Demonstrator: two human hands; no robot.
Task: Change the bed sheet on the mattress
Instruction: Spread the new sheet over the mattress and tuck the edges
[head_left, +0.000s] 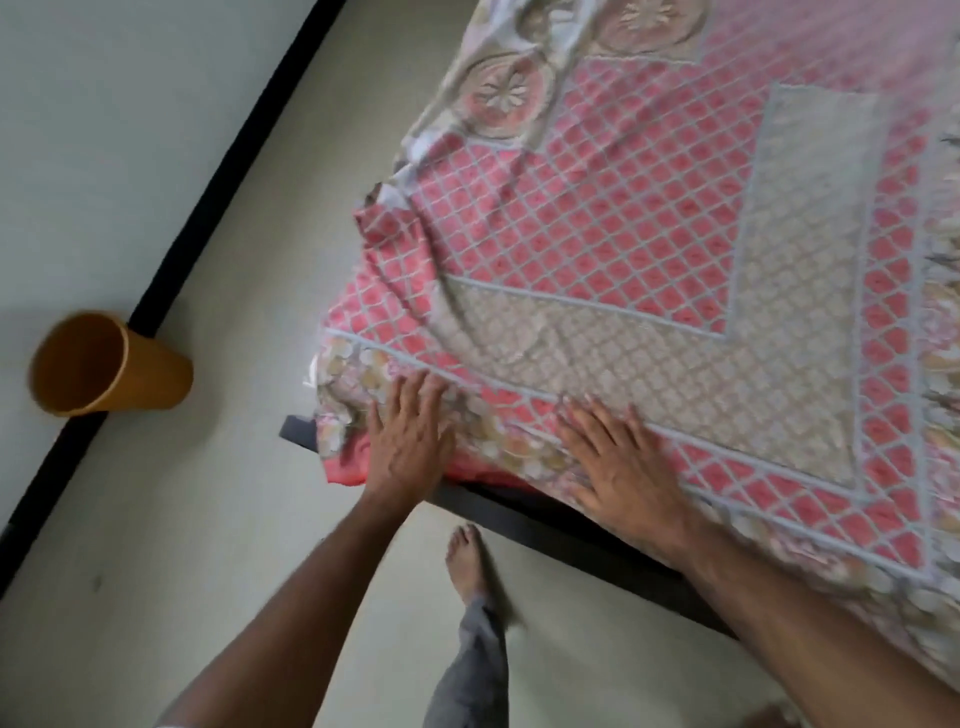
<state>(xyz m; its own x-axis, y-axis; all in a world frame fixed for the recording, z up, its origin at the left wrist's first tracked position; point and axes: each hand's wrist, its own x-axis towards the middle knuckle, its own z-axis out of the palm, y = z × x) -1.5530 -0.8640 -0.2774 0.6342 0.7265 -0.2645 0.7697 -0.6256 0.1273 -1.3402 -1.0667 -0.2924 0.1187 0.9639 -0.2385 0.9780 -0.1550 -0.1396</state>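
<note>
A pink bed sheet (649, 234) with a grey lattice print and a floral border covers the mattress, rumpled at the near left corner. My left hand (410, 441) lies flat, fingers straight, on the floral border at that corner, where the sheet hangs over the edge. My right hand (623, 462) presses flat on the sheet's border a little to the right, fingers spread. Under the sheet's edge a dark bed frame (545, 525) shows.
An orange plastic bin (104, 364) stands on the pale floor by the black skirting strip (208, 197) along the wall. My bare foot (467, 561) and grey trouser leg are on the floor beside the bed frame.
</note>
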